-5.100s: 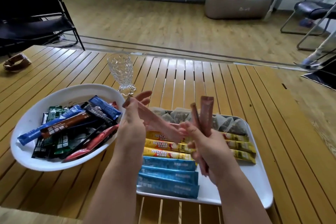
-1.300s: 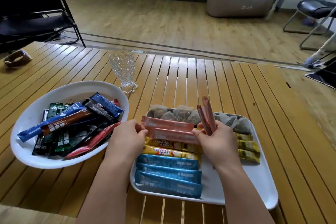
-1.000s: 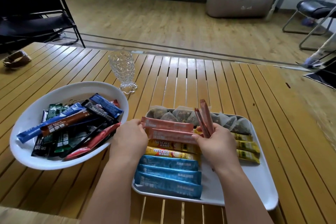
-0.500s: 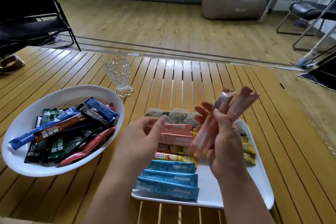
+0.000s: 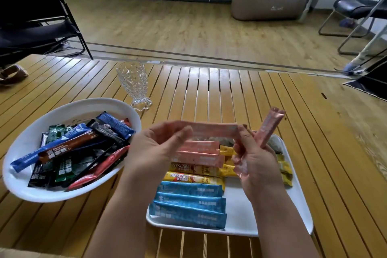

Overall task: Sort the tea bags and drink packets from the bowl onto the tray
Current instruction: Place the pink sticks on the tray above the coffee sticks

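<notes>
A white tray [image 5: 297, 211] holds rows of packets: two pink sticks [image 5: 201, 152], yellow Nescafe sticks [image 5: 192, 174], three light blue sticks [image 5: 190, 203], tea bags partly hidden behind my hands. Above the tray my left hand [image 5: 155, 153] pinches one end of a pink stick [image 5: 215, 130] held level; my right hand [image 5: 255, 159] touches its other end and grips another pink stick [image 5: 268, 130] pointing up. The white bowl [image 5: 27, 144] at left holds several mixed packets [image 5: 83, 144].
A cut-glass cup [image 5: 134, 85] stands on the slatted wooden table [image 5: 219, 90] behind the bowl. A black chair [image 5: 35, 23] is at far left, a beige cushion seat [image 5: 270, 0] and metal chairs [image 5: 356, 8] beyond the table.
Two pink sticks were laid on the tray. My hands have lifted from it, and my left hand has taken hold of one of the pink sticks my right hand held.
</notes>
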{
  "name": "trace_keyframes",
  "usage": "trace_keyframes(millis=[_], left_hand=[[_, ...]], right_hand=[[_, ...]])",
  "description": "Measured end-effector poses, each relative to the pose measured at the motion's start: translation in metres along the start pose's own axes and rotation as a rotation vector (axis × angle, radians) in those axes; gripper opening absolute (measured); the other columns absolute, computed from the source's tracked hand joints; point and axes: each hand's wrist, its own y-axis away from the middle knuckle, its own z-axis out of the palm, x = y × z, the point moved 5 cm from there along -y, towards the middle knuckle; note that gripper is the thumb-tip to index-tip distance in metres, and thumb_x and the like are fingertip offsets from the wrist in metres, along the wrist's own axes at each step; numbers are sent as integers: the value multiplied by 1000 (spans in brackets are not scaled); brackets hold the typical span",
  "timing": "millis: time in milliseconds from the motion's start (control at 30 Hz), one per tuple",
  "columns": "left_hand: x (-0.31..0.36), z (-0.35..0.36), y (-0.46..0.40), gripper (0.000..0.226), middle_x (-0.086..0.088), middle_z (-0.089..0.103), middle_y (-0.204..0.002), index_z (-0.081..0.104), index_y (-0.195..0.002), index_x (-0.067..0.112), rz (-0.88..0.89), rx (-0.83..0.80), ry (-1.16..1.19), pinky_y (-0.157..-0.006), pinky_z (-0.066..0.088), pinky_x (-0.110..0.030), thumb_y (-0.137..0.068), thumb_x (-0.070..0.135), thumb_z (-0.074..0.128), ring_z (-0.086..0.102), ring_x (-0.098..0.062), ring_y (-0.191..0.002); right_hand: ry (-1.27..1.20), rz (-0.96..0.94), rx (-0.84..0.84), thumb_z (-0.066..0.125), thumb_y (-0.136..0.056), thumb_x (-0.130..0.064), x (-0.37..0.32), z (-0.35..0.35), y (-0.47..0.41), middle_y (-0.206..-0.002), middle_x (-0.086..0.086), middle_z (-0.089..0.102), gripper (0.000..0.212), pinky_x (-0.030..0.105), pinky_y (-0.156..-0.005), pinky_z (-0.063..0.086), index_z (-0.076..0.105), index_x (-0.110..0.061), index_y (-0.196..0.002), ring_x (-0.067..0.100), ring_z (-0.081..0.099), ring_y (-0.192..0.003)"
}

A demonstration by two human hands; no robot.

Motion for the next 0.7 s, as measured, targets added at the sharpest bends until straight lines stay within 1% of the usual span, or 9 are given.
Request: trace_keyframes(millis=[100, 167, 233, 300, 367, 467, 567, 600, 700], left_hand=[[20, -4, 4, 18, 8, 77, -83, 80, -80, 31, 207, 55, 187, -72, 56, -20, -62, 35, 76, 71, -5, -84], [28, -2, 8, 15, 13, 76, -82, 79, -79, 33, 310, 51, 228, -71, 53, -15, -65, 38, 77, 70, -1, -84], [32, -1, 10, 14, 14, 76, -81, 79, -79, 33, 352, 55, 260, -72, 53, -15, -67, 39, 77, 69, 0, -82], [32, 0, 9, 10, 14, 75, -79, 79, -76, 33, 344, 69, 282, -69, 52, -15, -68, 37, 74, 68, 0, -80], [33, -1, 9, 10, 14, 75, -78, 78, -75, 33, 329, 88, 260, -68, 51, -16, -69, 37, 72, 67, -1, -79], [32, 1, 11, 13, 11, 76, -79, 78, -80, 32, 336, 96, 111, -68, 51, -14, -71, 38, 71, 70, -3, -80], [25, 7, 9, 18, 4, 77, -82, 78, -85, 26, 290, 97, 36, -67, 54, -17, -71, 37, 72, 72, -10, -81], [22, 9, 8, 17, 2, 76, -82, 78, -85, 26, 264, 91, 32, -66, 55, -19, -72, 35, 72, 73, -12, -80], [14, 12, 5, 14, 0, 75, -77, 76, -81, 27, 195, 76, -11, -59, 56, -22, -72, 37, 73, 72, -11, -71]], right_hand=[[136, -12, -151, 71, -70, -30, 3, 7, 1, -73, 1, 73, 15, 29, -56, 52, 75, -17, -76, 18, 68, -69], [143, 81, -303, 70, -71, -22, 9, 15, 4, -82, 9, 75, 16, 29, -62, 57, 78, -12, -80, 18, 72, -75], [230, 165, -397, 73, -71, -21, 15, 18, 7, -90, 11, 75, 21, 36, -78, 56, 78, -10, -89, 19, 71, -83], [407, 166, -439, 76, -71, -27, 17, 19, 8, -89, 5, 75, 26, 38, -81, 49, 78, -16, -94, 14, 66, -81], [511, 135, -485, 77, -69, -32, 16, 21, 10, -92, 0, 76, 28, 39, -82, 50, 78, -19, -93, 12, 69, -88], [493, 42, -571, 75, -75, -30, 12, 29, 12, -107, -1, 74, 24, 43, -91, 53, 78, -16, -94, 18, 68, -105], [446, -56, -592, 72, -81, -24, 7, 36, 14, -105, -1, 75, 17, 23, -79, 56, 78, -14, -95, 15, 69, -101], [438, -76, -604, 72, -81, -26, 6, 38, 16, -103, 0, 75, 20, 21, -79, 56, 77, -15, -97, 16, 70, -100], [434, -132, -626, 73, -80, -28, 5, 43, 19, -98, 8, 76, 27, 29, -84, 57, 76, -11, -100, 22, 71, -98]])
